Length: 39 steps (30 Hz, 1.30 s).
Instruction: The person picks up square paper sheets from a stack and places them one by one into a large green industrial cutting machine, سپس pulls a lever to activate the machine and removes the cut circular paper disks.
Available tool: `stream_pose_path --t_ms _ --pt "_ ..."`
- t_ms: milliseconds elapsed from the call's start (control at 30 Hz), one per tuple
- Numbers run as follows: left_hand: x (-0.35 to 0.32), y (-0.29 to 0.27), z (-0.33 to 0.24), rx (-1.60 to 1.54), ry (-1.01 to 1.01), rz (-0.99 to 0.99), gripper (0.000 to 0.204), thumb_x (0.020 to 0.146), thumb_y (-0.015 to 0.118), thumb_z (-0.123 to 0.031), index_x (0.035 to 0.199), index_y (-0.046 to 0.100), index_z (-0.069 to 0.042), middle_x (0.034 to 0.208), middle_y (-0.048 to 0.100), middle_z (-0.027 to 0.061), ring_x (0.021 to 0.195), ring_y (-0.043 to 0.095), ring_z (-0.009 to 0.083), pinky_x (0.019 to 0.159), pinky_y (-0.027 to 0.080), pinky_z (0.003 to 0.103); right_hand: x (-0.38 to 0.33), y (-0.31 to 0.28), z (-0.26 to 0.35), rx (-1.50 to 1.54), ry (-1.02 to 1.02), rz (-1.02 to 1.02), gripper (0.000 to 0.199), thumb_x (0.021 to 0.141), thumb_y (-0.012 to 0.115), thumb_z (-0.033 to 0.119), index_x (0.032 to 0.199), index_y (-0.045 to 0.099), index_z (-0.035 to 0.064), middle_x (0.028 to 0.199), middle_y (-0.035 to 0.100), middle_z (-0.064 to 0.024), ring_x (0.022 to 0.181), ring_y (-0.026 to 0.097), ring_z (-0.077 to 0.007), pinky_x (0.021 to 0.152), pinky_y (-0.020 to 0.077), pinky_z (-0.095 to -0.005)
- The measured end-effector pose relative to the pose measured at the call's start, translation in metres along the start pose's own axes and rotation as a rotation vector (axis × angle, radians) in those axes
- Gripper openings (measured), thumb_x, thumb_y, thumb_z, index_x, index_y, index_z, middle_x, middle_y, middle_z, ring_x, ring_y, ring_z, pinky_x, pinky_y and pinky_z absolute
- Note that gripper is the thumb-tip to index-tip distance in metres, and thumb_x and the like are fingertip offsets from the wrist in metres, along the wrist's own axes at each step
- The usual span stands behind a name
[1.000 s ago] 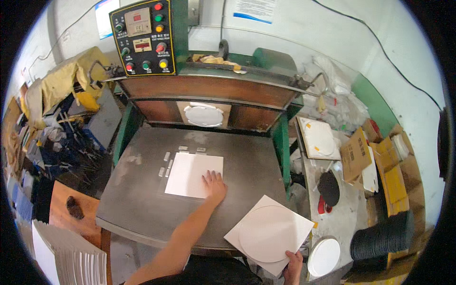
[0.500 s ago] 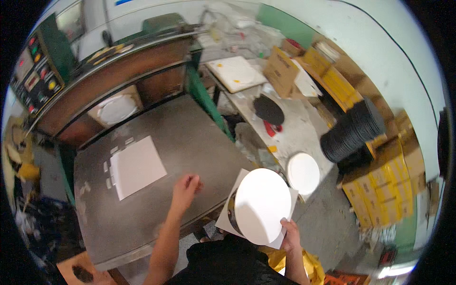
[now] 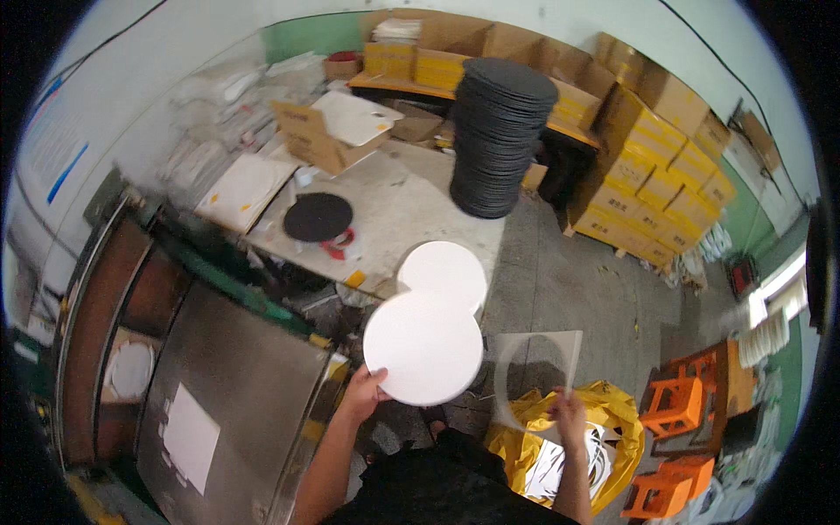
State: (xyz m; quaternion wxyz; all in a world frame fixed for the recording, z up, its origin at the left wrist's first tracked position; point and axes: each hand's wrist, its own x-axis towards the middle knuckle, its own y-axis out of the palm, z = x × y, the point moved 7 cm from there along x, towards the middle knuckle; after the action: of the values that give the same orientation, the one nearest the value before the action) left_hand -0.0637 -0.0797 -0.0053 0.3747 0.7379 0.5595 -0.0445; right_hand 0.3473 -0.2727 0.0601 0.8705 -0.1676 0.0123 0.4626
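Pinched at its lower left edge, a round white disc (image 3: 424, 350) is in my left hand (image 3: 361, 395). The disc overlaps the view of other white discs (image 3: 444, 267) piled at the table's near corner. My right hand (image 3: 569, 417) is closed on a thin square offcut sheet (image 3: 567, 347) with a large round hole, somewhat blurred. That sheet is above a yellow bag (image 3: 623, 398), inside which lie white cut scraps (image 3: 549, 466). To the left, a white sheet (image 3: 191, 437) rests on the dark metal bed of a machine (image 3: 254, 367).
A tall stack of black discs (image 3: 500, 140) stands on the worktable (image 3: 411, 192), with a single black disc (image 3: 318, 217) farther left. Taped cartons (image 3: 652, 175) are piled at the back right. Orange stools (image 3: 672, 407) stand to the right of the bag.
My view has swung right. The white disc has come apart from its square surround: my left hand, empty before, holds the disc, and my right hand has carried the holed sheet over the bag.
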Motion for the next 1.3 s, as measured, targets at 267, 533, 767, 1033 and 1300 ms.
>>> stream_pose_path --t_ms 267,533,767,1033,1300 --pt "0.194 0.053 0.003 -0.139 -0.015 -0.051 0.038 0.098 0.053 -0.017 0.133 0.040 -0.008 0.132 0.052 0.0120 0.120 0.054 0.0291 0.101 0.045 0.051 -0.033 -0.126 -0.063 -0.909 0.550 -0.527 0.036 0.090 0.054 0.016 0.122 0.052 -0.0005 0.098 0.065 -0.0220 0.091 0.064 -0.0367 0.077 0.0482 -0.0485" --pt "0.227 0.059 0.019 -0.104 -0.143 -0.188 0.047 0.099 0.050 -0.014 0.141 0.031 -0.003 0.142 0.040 0.0173 0.128 0.045 0.0344 0.108 0.039 0.052 -0.120 -0.122 -0.328 -0.755 0.854 -0.155 0.060 0.078 0.069 0.028 0.126 0.053 -0.0045 0.105 0.064 -0.0241 0.100 0.063 -0.0343 0.087 0.0507 -0.0446" --pt "0.177 0.018 -0.011 0.358 -0.140 -0.405 0.042 0.094 0.058 -0.019 0.127 0.050 0.004 0.114 0.059 0.0156 0.096 0.062 0.0241 0.082 0.055 0.037 -0.005 -0.019 -0.343 -0.047 0.753 0.406 0.011 0.082 0.066 0.015 0.093 0.066 0.0103 0.069 0.061 -0.0085 0.054 0.059 -0.0245 0.051 0.0480 -0.0396" --pt "-0.140 -0.119 -0.029 0.527 0.437 -0.923 0.037 0.095 0.059 -0.028 0.124 0.055 -0.006 0.102 0.065 0.0068 0.092 0.061 0.0163 0.079 0.050 0.031 0.102 0.168 -0.219 -0.376 0.720 0.872 0.017 0.089 0.063 0.016 0.075 0.058 0.0070 0.055 0.040 -0.0061 0.041 0.035 -0.0204 0.042 0.0340 -0.0380" --pt "-0.668 -0.057 0.156 0.254 0.687 -2.264 0.019 0.093 0.056 -0.010 0.110 0.062 -0.002 0.096 0.068 0.0073 0.086 0.065 0.0155 0.077 0.052 0.032 -0.038 0.363 -0.139 -0.850 0.290 1.492 0.016 0.089 0.062 0.018 0.079 0.059 0.0064 0.061 0.044 -0.0076 0.048 0.039 -0.0217 0.047 0.0361 -0.0387"
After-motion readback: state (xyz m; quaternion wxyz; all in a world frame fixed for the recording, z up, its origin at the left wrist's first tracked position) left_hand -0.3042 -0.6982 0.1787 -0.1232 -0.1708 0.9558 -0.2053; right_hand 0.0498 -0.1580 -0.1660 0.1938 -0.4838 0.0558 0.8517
